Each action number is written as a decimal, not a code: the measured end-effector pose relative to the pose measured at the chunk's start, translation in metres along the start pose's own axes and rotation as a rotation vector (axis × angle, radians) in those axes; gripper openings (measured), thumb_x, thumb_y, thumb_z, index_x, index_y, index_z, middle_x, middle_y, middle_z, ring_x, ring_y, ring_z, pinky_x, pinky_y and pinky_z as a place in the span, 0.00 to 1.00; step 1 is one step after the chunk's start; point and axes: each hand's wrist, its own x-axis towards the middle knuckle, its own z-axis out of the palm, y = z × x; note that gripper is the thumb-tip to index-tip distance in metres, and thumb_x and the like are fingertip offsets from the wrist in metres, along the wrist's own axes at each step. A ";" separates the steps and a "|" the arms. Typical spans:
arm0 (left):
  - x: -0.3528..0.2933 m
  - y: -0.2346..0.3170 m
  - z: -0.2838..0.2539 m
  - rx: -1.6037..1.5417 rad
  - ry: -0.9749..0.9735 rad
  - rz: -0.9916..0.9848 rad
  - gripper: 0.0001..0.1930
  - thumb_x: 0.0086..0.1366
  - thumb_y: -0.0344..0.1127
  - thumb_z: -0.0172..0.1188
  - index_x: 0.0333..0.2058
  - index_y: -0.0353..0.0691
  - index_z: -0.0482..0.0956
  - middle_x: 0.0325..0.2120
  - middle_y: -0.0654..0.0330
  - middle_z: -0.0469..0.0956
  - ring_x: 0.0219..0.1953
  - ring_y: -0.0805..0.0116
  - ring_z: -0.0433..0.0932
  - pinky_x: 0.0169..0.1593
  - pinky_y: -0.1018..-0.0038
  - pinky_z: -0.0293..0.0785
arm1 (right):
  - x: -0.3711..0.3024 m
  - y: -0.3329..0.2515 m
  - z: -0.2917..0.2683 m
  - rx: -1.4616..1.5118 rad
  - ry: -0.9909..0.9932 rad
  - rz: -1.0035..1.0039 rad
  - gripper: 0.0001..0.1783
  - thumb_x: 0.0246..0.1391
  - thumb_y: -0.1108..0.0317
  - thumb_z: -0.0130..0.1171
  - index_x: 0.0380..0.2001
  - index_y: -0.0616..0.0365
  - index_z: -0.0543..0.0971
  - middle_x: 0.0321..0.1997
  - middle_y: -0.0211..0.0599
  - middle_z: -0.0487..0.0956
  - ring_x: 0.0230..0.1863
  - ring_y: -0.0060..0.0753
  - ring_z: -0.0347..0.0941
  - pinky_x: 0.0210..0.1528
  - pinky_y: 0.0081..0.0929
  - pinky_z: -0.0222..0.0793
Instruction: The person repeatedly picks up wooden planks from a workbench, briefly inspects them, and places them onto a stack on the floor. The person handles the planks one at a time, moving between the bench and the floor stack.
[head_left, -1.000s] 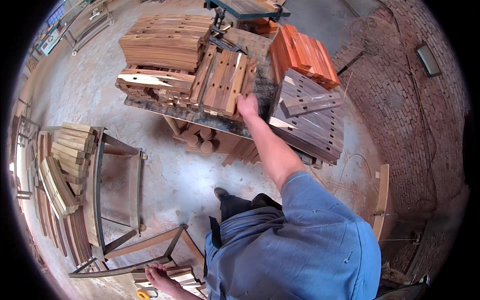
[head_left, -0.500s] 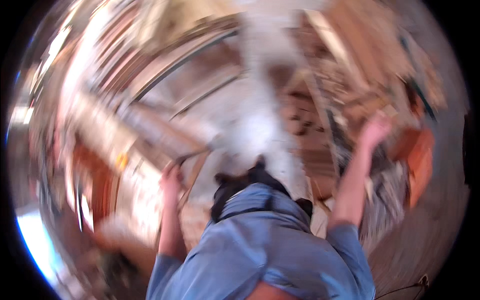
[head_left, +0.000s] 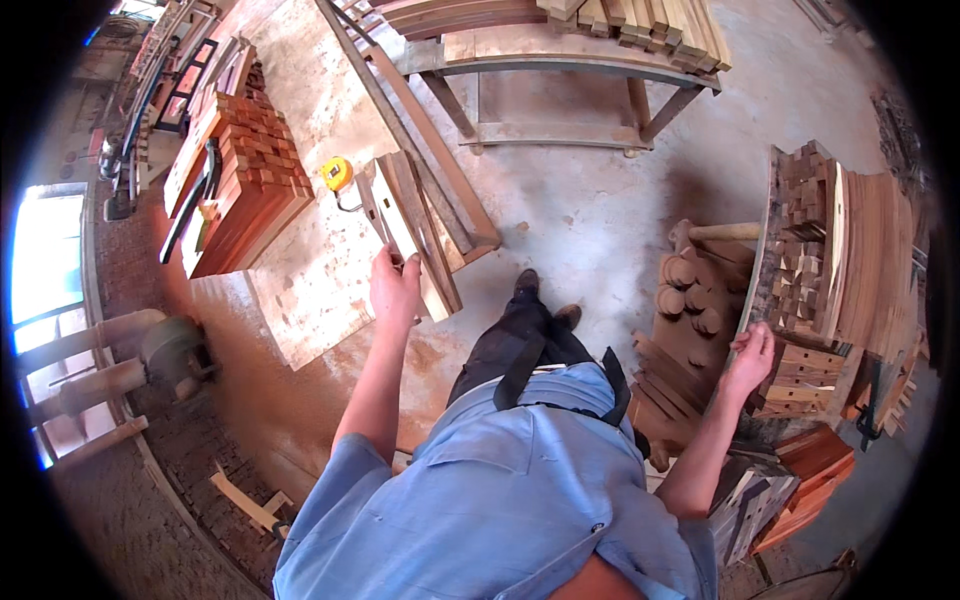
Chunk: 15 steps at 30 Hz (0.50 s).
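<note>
My left hand (head_left: 394,288) is closed around the lower end of a slim grey-brown tool (head_left: 374,212), whose kind I cannot make out. It is over the near end of several narrow wooden pieces (head_left: 415,225) on a pale board-topped table (head_left: 300,315). Beside them lies a yellow tape measure (head_left: 337,174) with a short bit of tape out. My right hand (head_left: 750,362) hangs out to the right with curled fingers, close to a stack of wooden blocks (head_left: 800,382). Whether anything small is in those fingers is hidden.
A reddish stack of wooden strips (head_left: 250,185) stands on the table's far left. Ahead is a metal-framed bench (head_left: 560,68) loaded with lumber. At right, long boards (head_left: 875,260) lie near wooden discs (head_left: 685,290) and a mallet-like handle (head_left: 725,232). A green motor (head_left: 176,357) sits at left.
The view has swung and steadied from heavy blur, so the benches and stacks now lie elsewhere in it. My left hand is higher in the picture, my right hand lower.
</note>
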 end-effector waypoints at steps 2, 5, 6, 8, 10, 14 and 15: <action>0.014 -0.006 0.004 0.178 -0.019 -0.046 0.30 0.59 0.48 0.61 0.52 0.30 0.68 0.43 0.43 0.74 0.42 0.46 0.77 0.47 0.58 0.73 | -0.015 -0.005 0.007 -0.065 -0.018 0.007 0.12 0.65 0.64 0.51 0.42 0.62 0.77 0.33 0.29 0.75 0.28 0.17 0.70 0.28 0.16 0.67; 0.028 -0.010 0.018 0.233 -0.127 -0.146 0.29 0.57 0.49 0.62 0.47 0.30 0.68 0.44 0.40 0.73 0.45 0.40 0.75 0.48 0.54 0.72 | -0.028 -0.015 0.020 -0.097 -0.044 0.020 0.12 0.64 0.64 0.52 0.43 0.62 0.77 0.34 0.29 0.76 0.29 0.17 0.70 0.28 0.16 0.67; 0.032 -0.014 0.021 0.242 -0.164 -0.164 0.28 0.57 0.49 0.62 0.45 0.29 0.69 0.44 0.39 0.73 0.45 0.39 0.75 0.48 0.53 0.71 | -0.032 -0.018 0.025 -0.105 -0.048 0.030 0.12 0.64 0.64 0.52 0.43 0.62 0.77 0.34 0.29 0.76 0.29 0.17 0.70 0.28 0.17 0.67; 0.043 -0.019 0.029 0.157 -0.186 -0.184 0.25 0.57 0.48 0.61 0.42 0.30 0.69 0.43 0.38 0.73 0.44 0.38 0.75 0.48 0.52 0.71 | -0.040 -0.022 0.032 -0.128 -0.048 0.025 0.13 0.64 0.64 0.53 0.44 0.62 0.76 0.34 0.29 0.76 0.29 0.17 0.70 0.28 0.17 0.67; 0.045 -0.020 0.028 0.098 -0.180 -0.207 0.21 0.57 0.44 0.59 0.40 0.31 0.70 0.39 0.36 0.75 0.43 0.37 0.75 0.47 0.52 0.71 | -0.040 -0.014 0.029 -0.133 -0.047 0.037 0.14 0.63 0.63 0.54 0.46 0.62 0.76 0.35 0.29 0.76 0.29 0.16 0.70 0.29 0.17 0.68; 0.044 -0.051 0.032 0.168 -0.143 -0.167 0.32 0.52 0.46 0.62 0.52 0.33 0.67 0.38 0.40 0.77 0.41 0.45 0.78 0.44 0.53 0.74 | -0.052 -0.039 0.032 -0.260 -0.119 -0.036 0.15 0.62 0.63 0.55 0.48 0.59 0.76 0.34 0.26 0.77 0.31 0.17 0.72 0.32 0.18 0.70; 0.050 -0.079 0.033 -0.023 -0.183 -0.350 0.30 0.54 0.47 0.62 0.51 0.33 0.69 0.38 0.42 0.78 0.41 0.47 0.78 0.43 0.54 0.74 | -0.046 -0.025 0.030 -0.292 -0.126 -0.131 0.14 0.62 0.63 0.56 0.47 0.59 0.76 0.34 0.27 0.77 0.32 0.18 0.72 0.35 0.19 0.71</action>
